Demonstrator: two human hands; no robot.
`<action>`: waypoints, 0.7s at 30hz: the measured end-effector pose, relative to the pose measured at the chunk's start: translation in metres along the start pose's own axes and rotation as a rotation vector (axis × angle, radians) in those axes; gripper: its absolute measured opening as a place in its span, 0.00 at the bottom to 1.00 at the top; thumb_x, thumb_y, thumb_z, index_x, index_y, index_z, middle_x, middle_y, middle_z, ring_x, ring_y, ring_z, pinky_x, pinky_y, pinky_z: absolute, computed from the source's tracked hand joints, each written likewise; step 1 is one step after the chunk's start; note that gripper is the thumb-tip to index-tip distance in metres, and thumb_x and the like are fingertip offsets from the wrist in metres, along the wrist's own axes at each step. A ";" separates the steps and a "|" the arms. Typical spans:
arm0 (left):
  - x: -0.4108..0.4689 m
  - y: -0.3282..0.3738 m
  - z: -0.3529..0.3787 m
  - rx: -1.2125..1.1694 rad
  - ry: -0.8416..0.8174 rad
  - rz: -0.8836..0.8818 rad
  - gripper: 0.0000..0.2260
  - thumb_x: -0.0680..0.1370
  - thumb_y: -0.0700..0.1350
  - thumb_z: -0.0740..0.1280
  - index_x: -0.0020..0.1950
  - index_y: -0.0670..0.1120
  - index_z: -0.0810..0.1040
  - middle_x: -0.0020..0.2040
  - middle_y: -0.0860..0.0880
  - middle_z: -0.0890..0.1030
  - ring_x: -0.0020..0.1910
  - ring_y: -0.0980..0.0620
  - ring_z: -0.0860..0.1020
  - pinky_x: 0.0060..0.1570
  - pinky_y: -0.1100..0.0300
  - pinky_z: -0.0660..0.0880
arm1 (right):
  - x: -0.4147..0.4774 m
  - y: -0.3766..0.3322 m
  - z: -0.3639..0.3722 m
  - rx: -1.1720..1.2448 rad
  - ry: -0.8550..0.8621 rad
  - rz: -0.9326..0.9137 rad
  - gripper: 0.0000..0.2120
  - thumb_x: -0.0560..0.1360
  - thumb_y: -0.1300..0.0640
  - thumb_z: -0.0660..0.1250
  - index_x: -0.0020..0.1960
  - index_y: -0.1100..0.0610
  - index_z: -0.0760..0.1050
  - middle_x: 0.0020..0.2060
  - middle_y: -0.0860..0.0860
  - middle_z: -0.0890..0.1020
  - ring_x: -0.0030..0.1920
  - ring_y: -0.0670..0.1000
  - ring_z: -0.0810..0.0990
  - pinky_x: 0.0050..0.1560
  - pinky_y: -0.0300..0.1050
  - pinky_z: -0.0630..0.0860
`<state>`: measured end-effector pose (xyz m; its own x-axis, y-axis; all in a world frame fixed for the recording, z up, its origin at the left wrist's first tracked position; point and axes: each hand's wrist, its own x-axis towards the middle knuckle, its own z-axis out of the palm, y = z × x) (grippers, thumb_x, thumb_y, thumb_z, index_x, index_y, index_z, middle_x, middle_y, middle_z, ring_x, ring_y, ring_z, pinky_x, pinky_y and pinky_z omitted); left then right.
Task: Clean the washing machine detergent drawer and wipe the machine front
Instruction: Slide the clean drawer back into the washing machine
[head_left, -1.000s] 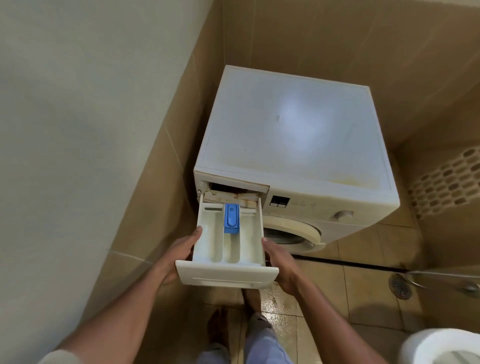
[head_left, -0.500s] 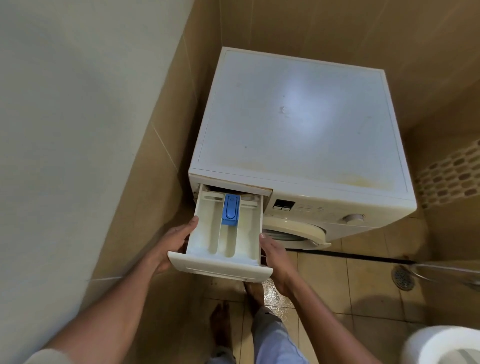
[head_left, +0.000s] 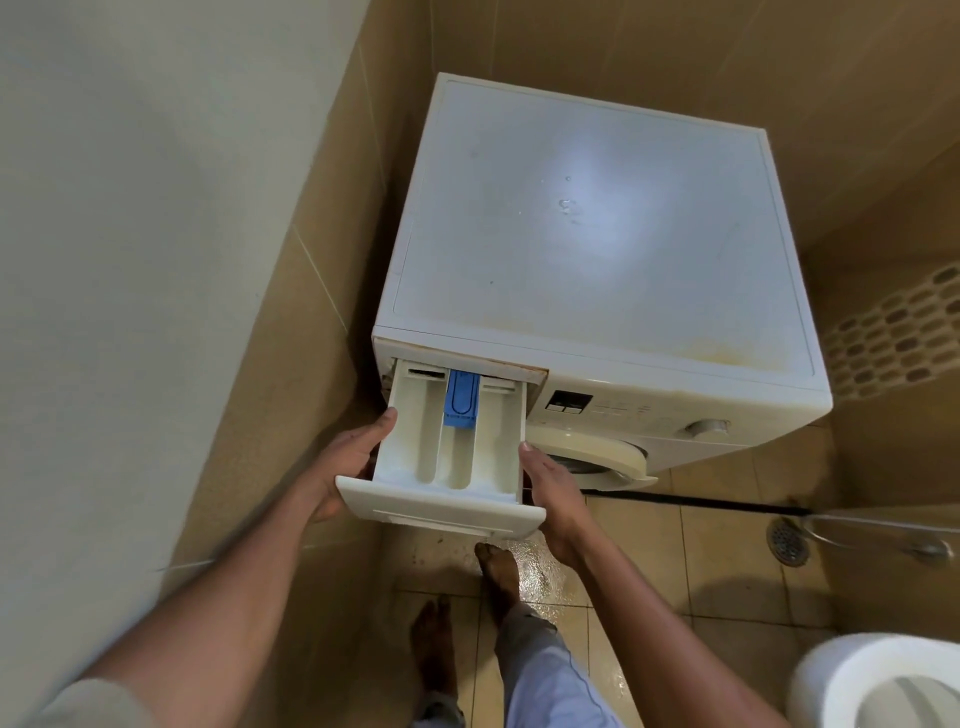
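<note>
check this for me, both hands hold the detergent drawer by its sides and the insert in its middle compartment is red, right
Not quite. The insert in the middle compartment is blue, not red, as the head view shows. The rest stands: the left hand and the right hand hold the detergent drawer by its sides.

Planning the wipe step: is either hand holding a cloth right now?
No, the left hand and right hand both grip the sides of the detergent drawer, and no cloth shows anywhere in the view.
</note>
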<state>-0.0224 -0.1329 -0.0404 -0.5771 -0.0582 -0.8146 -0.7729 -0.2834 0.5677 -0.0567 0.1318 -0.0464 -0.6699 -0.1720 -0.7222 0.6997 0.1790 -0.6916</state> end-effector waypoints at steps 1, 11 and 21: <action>0.003 0.002 0.000 0.002 -0.001 -0.001 0.20 0.77 0.62 0.67 0.61 0.50 0.81 0.51 0.45 0.88 0.47 0.45 0.87 0.38 0.52 0.83 | 0.002 -0.003 0.001 0.000 -0.003 -0.003 0.24 0.84 0.46 0.59 0.76 0.55 0.68 0.73 0.51 0.73 0.68 0.50 0.73 0.67 0.46 0.69; 0.028 0.011 0.000 0.012 -0.010 0.031 0.22 0.77 0.62 0.67 0.61 0.48 0.82 0.53 0.45 0.87 0.50 0.46 0.87 0.45 0.53 0.82 | 0.026 -0.008 0.002 0.004 0.025 -0.023 0.26 0.84 0.45 0.58 0.78 0.56 0.65 0.76 0.51 0.69 0.74 0.52 0.68 0.71 0.48 0.63; 0.034 0.014 -0.004 -0.030 -0.040 0.031 0.25 0.73 0.64 0.70 0.61 0.48 0.82 0.55 0.43 0.87 0.51 0.43 0.86 0.43 0.51 0.83 | 0.026 -0.018 0.008 0.059 0.060 0.025 0.20 0.84 0.47 0.58 0.73 0.53 0.71 0.65 0.46 0.77 0.53 0.42 0.76 0.57 0.42 0.72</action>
<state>-0.0516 -0.1429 -0.0604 -0.6108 -0.0293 -0.7912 -0.7468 -0.3107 0.5880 -0.0846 0.1165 -0.0532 -0.6645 -0.1093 -0.7392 0.7286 0.1247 -0.6735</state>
